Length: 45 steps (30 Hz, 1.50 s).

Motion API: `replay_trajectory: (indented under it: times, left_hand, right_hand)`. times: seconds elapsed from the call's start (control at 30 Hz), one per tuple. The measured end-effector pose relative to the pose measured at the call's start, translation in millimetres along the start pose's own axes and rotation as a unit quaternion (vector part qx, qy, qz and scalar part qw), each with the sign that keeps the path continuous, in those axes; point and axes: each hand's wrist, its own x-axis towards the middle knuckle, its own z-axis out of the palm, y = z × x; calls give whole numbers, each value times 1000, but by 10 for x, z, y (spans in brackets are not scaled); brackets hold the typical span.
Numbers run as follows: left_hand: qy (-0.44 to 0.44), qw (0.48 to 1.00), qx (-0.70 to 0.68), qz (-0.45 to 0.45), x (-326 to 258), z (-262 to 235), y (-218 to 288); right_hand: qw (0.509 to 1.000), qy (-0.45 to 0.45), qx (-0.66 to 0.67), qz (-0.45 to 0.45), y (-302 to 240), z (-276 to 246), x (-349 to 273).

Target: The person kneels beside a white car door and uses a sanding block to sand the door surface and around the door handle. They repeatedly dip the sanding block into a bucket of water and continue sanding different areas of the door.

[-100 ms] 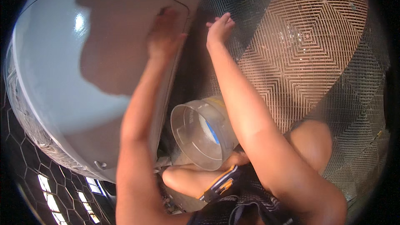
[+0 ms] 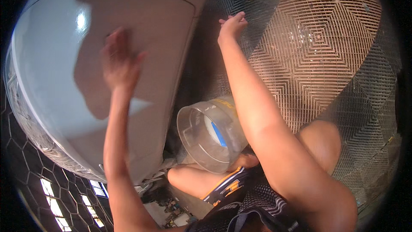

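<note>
My left hand lies flat against a smooth, pale car body panel, fingers stretched and a little blurred. A small dark spot shows by its fingertips; whether that is shadow or something under them I cannot make out. Held out past the panel's right edge, over the floor, my right hand has loosely bent fingers set apart and nothing visible in them. A clear plastic bucket is tilted between my legs, its mouth toward the panel. Inside it a blue piece shows.
Ribbed floor tiles in tan and dark grey cover the right side. Plastic film wraps the panel's left rim. My bent knee rises under my right arm. Scraps of paper and debris lie beside my foot at the bottom.
My left hand has slid left and nearer across the panel, away from its right edge. My right hand has shifted slightly to the right.
</note>
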Motion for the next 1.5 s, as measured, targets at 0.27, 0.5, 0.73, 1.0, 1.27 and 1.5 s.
replay_trajectory:
  times: [0.27,0.5,0.73,1.0,1.27,1.5]
  left_hand:
    - [-44,988,-142,-29,389,109,745]
    - [17,995,-97,16,287,108,614]
    - [196,959,-146,-142,-181,45,-442]
    - [141,935,-325,27,772,287,1223]
    - [160,962,-153,-161,-389,78,-520]
    - [40,973,-227,-17,585,225,1656]
  right_hand:
    - [999,-17,-39,5,47,137,-339]
    - [999,-38,-11,-17,-55,168,-336]
    - [1000,-7,-1,-14,-215,151,-274]
    - [997,-61,-34,-35,90,289,-614]
    - [1000,10,-8,7,15,158,-183]
    - [994,-92,-45,29,345,157,-1021]
